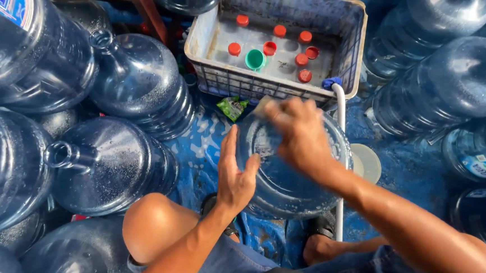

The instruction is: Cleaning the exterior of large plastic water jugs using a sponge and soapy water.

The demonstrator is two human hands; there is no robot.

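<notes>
Left hand (pixel 235 175) braces jug (pixel 285 178) sidewall, flat; right hand (pixel 299 134) rubs its base, fingers curled.

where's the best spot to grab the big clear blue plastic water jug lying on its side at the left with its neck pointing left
Probably by the narrow neck of the big clear blue plastic water jug, coming in from the left. The jug lies on its side with the open mouth toward that side, the neck is thin enough to wrap a hand round, and the wide wet body is hemmed in by other jugs.
</notes>
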